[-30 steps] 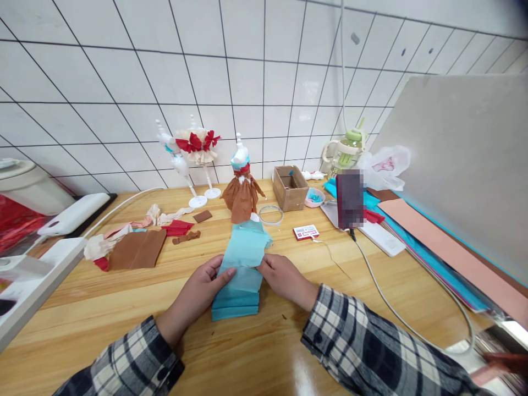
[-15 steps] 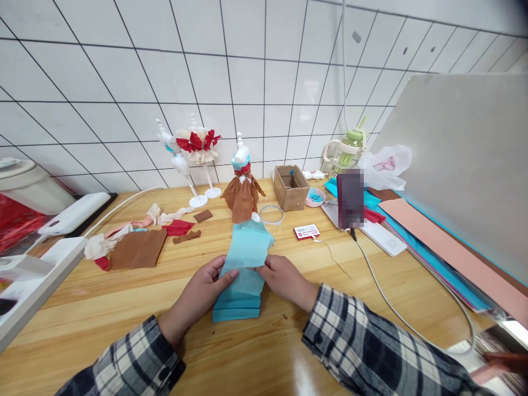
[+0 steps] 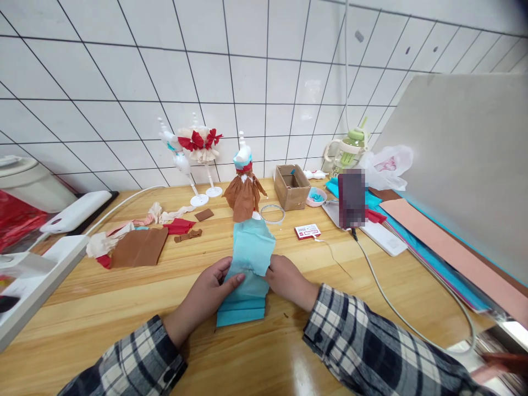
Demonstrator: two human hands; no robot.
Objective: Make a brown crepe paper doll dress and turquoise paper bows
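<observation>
Light blue crepe paper (image 3: 247, 289), folded in layers, lies low in the middle of the wooden table, its upper flap raised and bent to the right. My left hand (image 3: 210, 291) grips its left edge, thumb on top. At the right edge, my right hand (image 3: 286, 278) pinches the paper, its fingertips partly hidden behind the flap. Just beyond the paper stands a small dress form in a brown skirt (image 3: 244, 198) with a red and blue top. A silver ring (image 3: 273, 214) lies to the right of that form.
Two white dress forms (image 3: 180, 162) (image 3: 202, 146) stand at the back left. Brown paper (image 3: 140, 247) and scraps lie left. A cardboard box (image 3: 292, 190), a red-and-white packet (image 3: 307, 231), a phone (image 3: 351, 198) with its cable, and coloured sheets (image 3: 445, 242) are on the right.
The upper flap of the blue paper has shifted right and now droops over the right fingertips. The folded lower part has moved slightly right. Both hands keep their hold.
</observation>
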